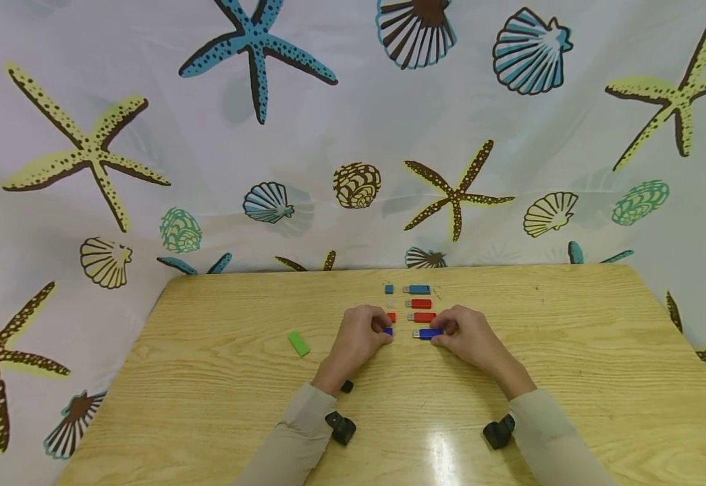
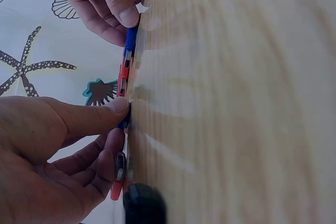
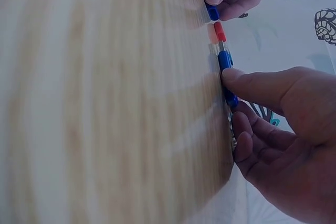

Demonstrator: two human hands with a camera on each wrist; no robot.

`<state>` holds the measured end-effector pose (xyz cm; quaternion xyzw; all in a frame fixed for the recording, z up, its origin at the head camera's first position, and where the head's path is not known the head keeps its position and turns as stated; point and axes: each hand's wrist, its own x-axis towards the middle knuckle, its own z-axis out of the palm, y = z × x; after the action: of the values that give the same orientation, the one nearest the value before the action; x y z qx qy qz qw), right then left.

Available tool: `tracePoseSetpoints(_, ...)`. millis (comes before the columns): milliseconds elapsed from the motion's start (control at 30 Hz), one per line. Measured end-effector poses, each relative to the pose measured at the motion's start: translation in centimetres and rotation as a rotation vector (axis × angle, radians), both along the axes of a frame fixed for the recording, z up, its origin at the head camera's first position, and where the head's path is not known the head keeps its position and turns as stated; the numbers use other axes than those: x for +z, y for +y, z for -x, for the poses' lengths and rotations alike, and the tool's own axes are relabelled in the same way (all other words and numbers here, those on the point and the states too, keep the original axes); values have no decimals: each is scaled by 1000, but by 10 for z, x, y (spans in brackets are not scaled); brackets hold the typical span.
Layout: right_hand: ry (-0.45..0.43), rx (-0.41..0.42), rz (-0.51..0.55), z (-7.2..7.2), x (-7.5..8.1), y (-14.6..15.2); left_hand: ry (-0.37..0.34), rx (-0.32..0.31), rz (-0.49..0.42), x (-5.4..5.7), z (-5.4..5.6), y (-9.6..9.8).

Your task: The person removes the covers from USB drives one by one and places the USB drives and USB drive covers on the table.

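Note:
My left hand [image 1: 360, 332] pinches a small dark blue cap [image 1: 387, 331] between thumb and fingers at the table surface. To its right, my right hand [image 1: 465, 332] grips the rear end of a dark blue USB flash drive [image 1: 427, 334], whose metal plug points left toward the cap. A short gap separates the two pieces. Just behind them lie a red USB drive [image 1: 421, 316] and a red cap [image 1: 392, 317], the cap partly hidden by my left fingers. In the right wrist view my thumb presses on the blue drive [image 3: 225, 61].
Farther back are another red drive [image 1: 418, 304], a lighter blue drive [image 1: 417, 289], a lighter blue cap [image 1: 389, 289] and a faint whitish piece [image 1: 391, 303]. A flat green piece [image 1: 298, 343] lies left of my hands on the wooden table [image 1: 219, 405]. A patterned cloth [image 1: 304, 135] hangs behind.

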<state>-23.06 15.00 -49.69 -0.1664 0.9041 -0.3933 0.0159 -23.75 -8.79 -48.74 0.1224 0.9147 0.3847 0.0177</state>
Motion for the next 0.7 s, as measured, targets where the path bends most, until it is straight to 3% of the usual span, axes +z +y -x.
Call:
tracePoseSetpoints(367, 32, -14, 38, -6, 2, 1, 13, -18, -86, 7, -5, -9)
tracePoseSetpoints(700, 66, -17, 73, -16, 13, -5, 61, -14, -186, 15, -8, -28)
